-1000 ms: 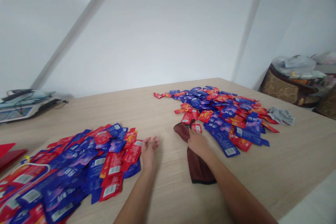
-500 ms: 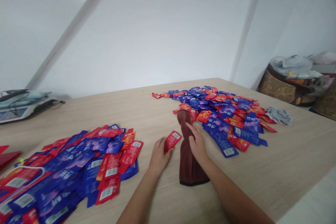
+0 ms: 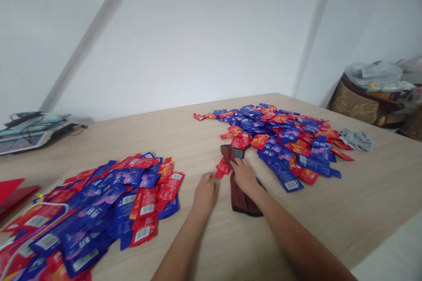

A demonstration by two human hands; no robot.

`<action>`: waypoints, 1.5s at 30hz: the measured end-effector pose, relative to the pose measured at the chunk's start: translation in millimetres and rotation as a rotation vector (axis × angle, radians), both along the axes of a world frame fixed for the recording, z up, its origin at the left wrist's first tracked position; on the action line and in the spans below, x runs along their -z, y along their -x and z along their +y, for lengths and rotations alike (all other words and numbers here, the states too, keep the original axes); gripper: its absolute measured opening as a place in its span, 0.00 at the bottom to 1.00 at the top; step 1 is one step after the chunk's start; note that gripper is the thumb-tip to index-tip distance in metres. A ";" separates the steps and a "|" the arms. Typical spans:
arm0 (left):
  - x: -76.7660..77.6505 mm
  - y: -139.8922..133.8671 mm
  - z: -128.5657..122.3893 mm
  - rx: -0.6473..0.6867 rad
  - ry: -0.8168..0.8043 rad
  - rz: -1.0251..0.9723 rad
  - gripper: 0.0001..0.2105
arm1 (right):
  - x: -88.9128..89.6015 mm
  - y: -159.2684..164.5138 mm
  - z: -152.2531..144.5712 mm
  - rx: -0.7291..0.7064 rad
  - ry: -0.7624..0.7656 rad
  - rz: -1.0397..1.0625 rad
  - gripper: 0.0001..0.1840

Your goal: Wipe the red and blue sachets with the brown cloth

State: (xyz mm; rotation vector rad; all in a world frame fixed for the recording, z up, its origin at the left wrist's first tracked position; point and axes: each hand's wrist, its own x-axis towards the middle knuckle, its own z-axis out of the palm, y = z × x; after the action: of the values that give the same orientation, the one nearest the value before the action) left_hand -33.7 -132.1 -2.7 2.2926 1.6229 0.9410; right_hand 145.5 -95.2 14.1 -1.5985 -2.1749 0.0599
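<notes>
My left hand (image 3: 205, 191) rests on the table with its fingers curled. Its fingertips meet the lower corner of a small red sachet (image 3: 223, 167). The sachet's right side passes beneath a brown cloth piece (image 3: 240, 199) with a black hem. My right hand (image 3: 244, 176) lies over the middle of that cloth, its fingers closed on the fabric. A dark grey patch (image 3: 238, 153) shows at the cloth's turned far end. Just beyond, red sachets (image 3: 241, 141) lie at the edge of a heap.
A large heap of blue and red sachets (image 3: 290, 134) spreads at the right back, with a grey cloth (image 3: 356, 139) beside it. Another pile (image 3: 99, 204) covers the left, over a white wire handle (image 3: 64, 206). A scale-like device (image 3: 29, 138) stands far left; a patterned chair (image 3: 354, 101) stands right.
The red sachet has moved from my left fingers to partly under the brown cloth. The cloth's far end has turned, showing the grey patch. My view has shifted slightly.
</notes>
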 end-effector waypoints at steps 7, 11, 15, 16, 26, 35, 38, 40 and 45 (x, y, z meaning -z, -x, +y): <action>2.6 -3.8 -1.7 -0.091 -0.058 -0.008 0.13 | 0.6 -2.3 -11.4 0.036 0.035 -0.107 0.25; 1.4 -11.6 8.1 -0.230 0.002 -0.008 0.06 | -4.1 8.2 -21.7 -0.004 0.023 -0.031 0.22; 0.3 -12.7 17.7 -0.177 0.116 -0.038 0.09 | -10.0 25.1 -36.7 -0.142 -0.042 0.097 0.24; -0.2 -11.1 18.7 -0.135 0.145 -0.060 0.11 | -10.2 29.5 -39.7 -0.194 -0.058 0.102 0.26; -6.0 20.0 16.0 0.176 0.402 -0.398 0.10 | 6.6 6.1 -0.2 -0.048 0.023 0.033 0.27; 1.1 23.5 12.3 0.028 0.584 -0.847 0.13 | 22.7 -18.0 10.2 0.041 -0.052 0.218 0.28; -0.6 18.1 8.5 0.024 0.465 -0.810 0.09 | 25.7 -21.5 13.0 0.030 -0.116 0.448 0.27; -4.7 17.1 5.4 0.052 0.312 -0.667 0.05 | 26.0 -24.9 16.3 0.040 -0.178 0.606 0.25; -20.2 23.0 -2.5 0.099 0.017 -0.164 0.08 | 21.7 -31.8 19.2 0.100 -0.300 0.881 0.23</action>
State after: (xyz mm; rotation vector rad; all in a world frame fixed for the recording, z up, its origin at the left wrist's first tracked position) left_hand -56.7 -134.6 17.5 2.1978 1.4332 1.0563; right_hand 177.2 -76.0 -7.6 -1.1814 -1.3457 0.3232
